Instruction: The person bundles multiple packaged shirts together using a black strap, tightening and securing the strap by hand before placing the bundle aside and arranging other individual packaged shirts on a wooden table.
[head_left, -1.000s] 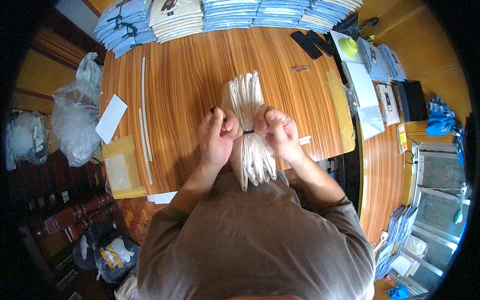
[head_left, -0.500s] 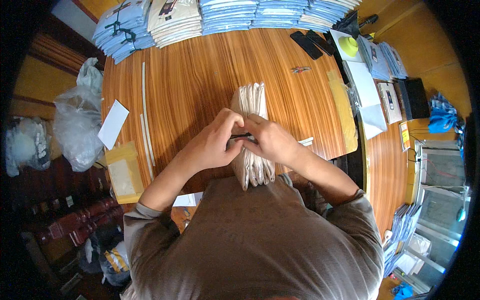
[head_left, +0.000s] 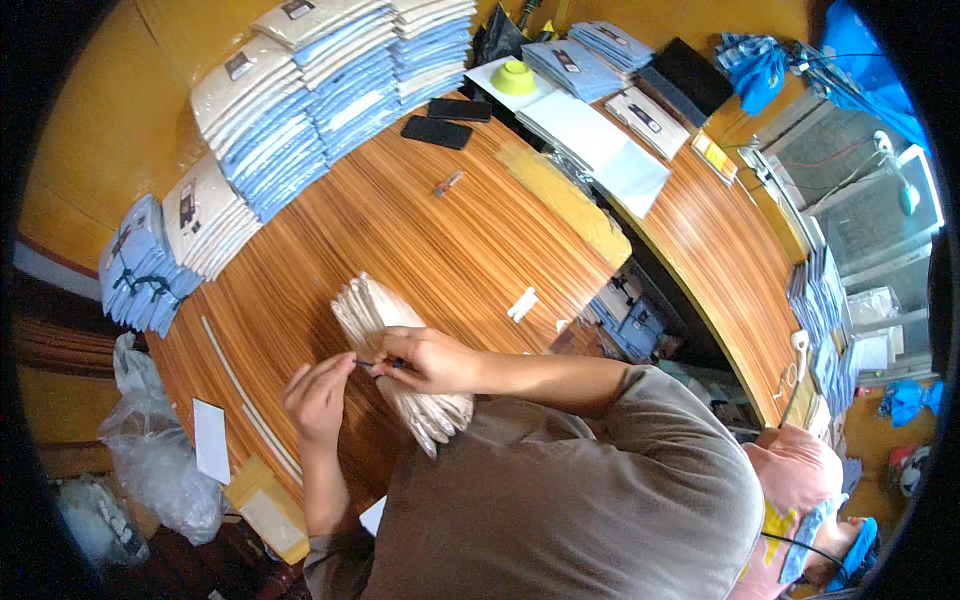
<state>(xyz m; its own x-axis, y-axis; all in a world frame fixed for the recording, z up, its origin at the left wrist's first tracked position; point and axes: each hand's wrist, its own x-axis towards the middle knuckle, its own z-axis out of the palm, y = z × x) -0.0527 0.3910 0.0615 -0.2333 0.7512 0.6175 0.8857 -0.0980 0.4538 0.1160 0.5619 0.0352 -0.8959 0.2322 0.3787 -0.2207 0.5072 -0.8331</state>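
A bundle of beige, plastic-wrapped packets (head_left: 437, 412) stands on edge on the table in front of my body. A dark cord (head_left: 364, 364) runs across it, between my two hands. My left hand (head_left: 318, 402), left of the bundle, pinches the cord's end between thumb and fingertips. Resting over the middle of the bundle, my right hand (head_left: 428, 360) has its fingers curled round the cord near the packets. The part of the cord beneath the right hand is hidden.
Tall stacks of blue and beige packets (head_left: 270, 120) line the far left edge. Beyond the bundle lie small red-handled snips (head_left: 448, 184) and two dark phones (head_left: 436, 132). White strips (head_left: 250, 405) lie at left. A person in pink (head_left: 800, 470) is at lower right.
My view has turned rightward, so the table appears rotated. My hands, earlier close together over the bundle, have parted; the left has moved off to the left with the cord's end.
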